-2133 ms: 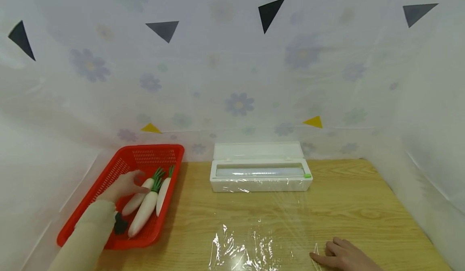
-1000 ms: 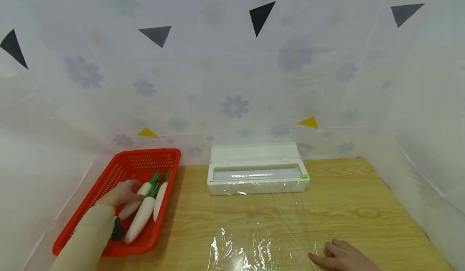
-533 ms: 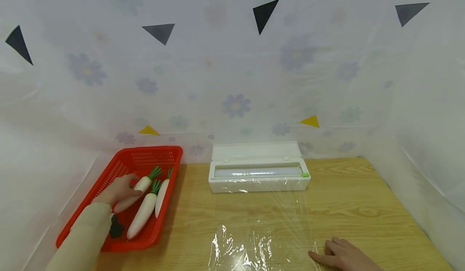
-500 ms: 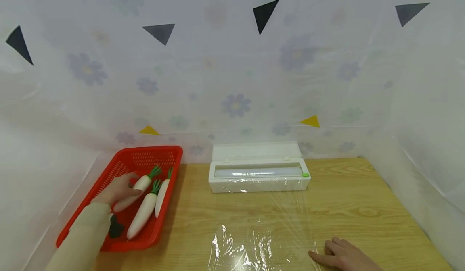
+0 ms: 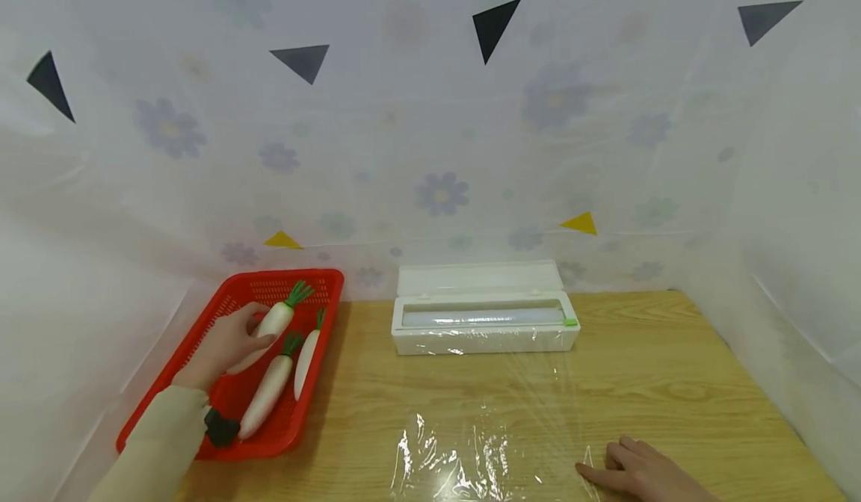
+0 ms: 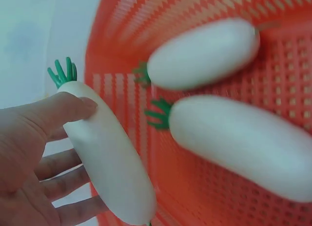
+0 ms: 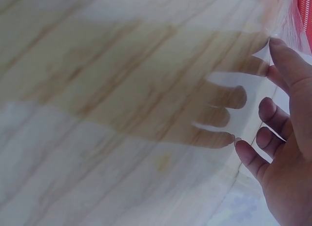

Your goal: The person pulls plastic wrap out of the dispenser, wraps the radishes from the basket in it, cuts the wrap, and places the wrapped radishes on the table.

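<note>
White radish [image 5: 274, 321] is what my left hand [image 5: 223, 346] grasps, over the red basket [image 5: 269, 448]. Any marking on the green piece [image 5: 570, 322] at the right end of the white box [image 5: 484, 343] is too small for me to make out; the lid [image 5: 480, 278] stands open behind the roll [image 5: 480, 317] inside. My own hand covers part of the radish's lower body in the head view, so I cannot tell whether its tip touches the basket. The bottom edge there cuts off my left sleeve [image 5: 151, 442], my right hand [image 5: 639, 472] and the clear film [image 5: 464, 457], which shows mostly as glare on the wooden table [image 5: 673, 412]. A dark item [image 5: 220, 427] at my left cuff is hard to identify. Seen from my left wrist, my thumb lies across the radish's upper part, just below its green leaves, and my other fingers reach behind it. A second radish [image 5: 267, 394] and a third radish [image 5: 307, 364] lie in the basket, apart from my fingers. My right hand is unclenched, digits loosely bent, a fingertip touching the film near its right-hand side.
</note>
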Demonstrator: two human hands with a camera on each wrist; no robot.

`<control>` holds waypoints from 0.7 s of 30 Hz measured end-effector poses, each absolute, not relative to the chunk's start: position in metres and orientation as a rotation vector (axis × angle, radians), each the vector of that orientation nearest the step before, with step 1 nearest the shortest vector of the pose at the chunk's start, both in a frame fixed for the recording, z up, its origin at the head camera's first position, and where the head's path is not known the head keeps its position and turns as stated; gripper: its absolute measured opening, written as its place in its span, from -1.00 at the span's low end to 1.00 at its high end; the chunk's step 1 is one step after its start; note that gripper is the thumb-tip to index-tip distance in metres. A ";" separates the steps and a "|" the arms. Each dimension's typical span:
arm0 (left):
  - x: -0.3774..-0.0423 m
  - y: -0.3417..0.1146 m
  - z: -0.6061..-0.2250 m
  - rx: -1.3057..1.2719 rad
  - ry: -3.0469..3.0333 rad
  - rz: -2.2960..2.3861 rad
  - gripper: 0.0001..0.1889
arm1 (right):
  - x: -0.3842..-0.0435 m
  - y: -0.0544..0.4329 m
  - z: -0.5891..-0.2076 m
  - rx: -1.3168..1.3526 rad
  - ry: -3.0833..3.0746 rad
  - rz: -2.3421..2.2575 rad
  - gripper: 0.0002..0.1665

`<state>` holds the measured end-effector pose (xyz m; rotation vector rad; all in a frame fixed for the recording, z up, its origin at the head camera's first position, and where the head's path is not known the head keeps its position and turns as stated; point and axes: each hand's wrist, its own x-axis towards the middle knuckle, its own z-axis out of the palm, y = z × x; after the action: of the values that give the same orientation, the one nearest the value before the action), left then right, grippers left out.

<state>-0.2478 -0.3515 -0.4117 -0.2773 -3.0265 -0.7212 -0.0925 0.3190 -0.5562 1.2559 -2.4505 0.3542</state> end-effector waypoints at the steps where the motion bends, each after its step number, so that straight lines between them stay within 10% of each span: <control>1: -0.246 -0.347 -0.409 -0.296 -3.012 -0.716 -0.45 | -0.093 0.319 -0.556 1.256 -2.450 0.353 -0.28; 21: -0.210 -0.224 -0.379 -0.551 -2.928 -0.819 -0.47 | -0.091 0.311 -0.553 1.269 -2.460 0.406 -0.44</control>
<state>-0.2105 -0.2239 -0.3786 -0.5508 -2.9279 -0.8190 -0.0905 0.3113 -0.5528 1.2693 -2.4604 0.4060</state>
